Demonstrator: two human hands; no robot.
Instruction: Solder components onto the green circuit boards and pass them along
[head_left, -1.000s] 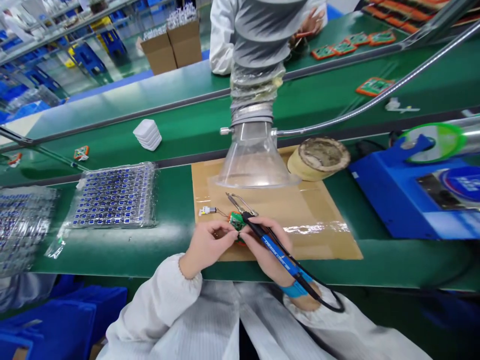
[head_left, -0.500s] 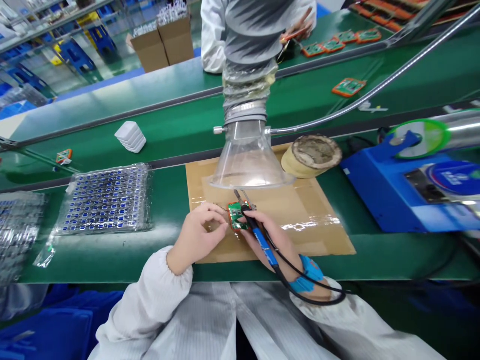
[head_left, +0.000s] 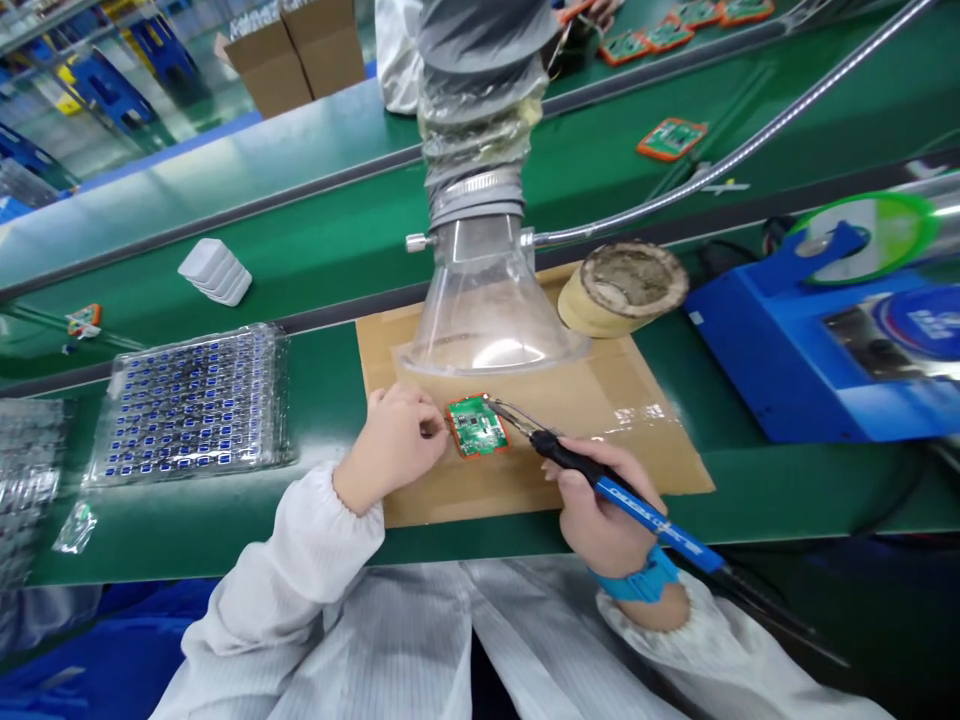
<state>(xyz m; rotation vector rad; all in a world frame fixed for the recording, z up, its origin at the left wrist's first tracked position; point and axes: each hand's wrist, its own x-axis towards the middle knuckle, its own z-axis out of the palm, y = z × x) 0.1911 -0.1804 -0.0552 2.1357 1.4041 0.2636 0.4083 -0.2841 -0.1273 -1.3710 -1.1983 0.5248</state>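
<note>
A green circuit board (head_left: 478, 428) with an orange edge lies on the brown cardboard sheet (head_left: 540, 490). My right hand (head_left: 609, 505) is wrapped round the blue and black handle of a soldering iron (head_left: 637, 508). The iron's metal tip, with a thin guide beside it, meets or hovers over the board's upper right corner. My left hand (head_left: 401, 440) is at the board's left edge, thumb and fingers pinched together. What they grip, if anything, is too small to make out.
A clear fume hood (head_left: 491, 300) hangs just above the board. Behind it sits a round, crusted pot (head_left: 624, 288). A blue unit (head_left: 795, 370) carrying a green reel stands at right. Clear trays of small blue parts (head_left: 187, 405) lie at left. Another person's sleeve (head_left: 397, 60) shows across the bench.
My right hand has moved right and swung the iron from lying across the board to pointing left at its upper corner. My left hand stays by the board. The camera view has shifted slightly.
</note>
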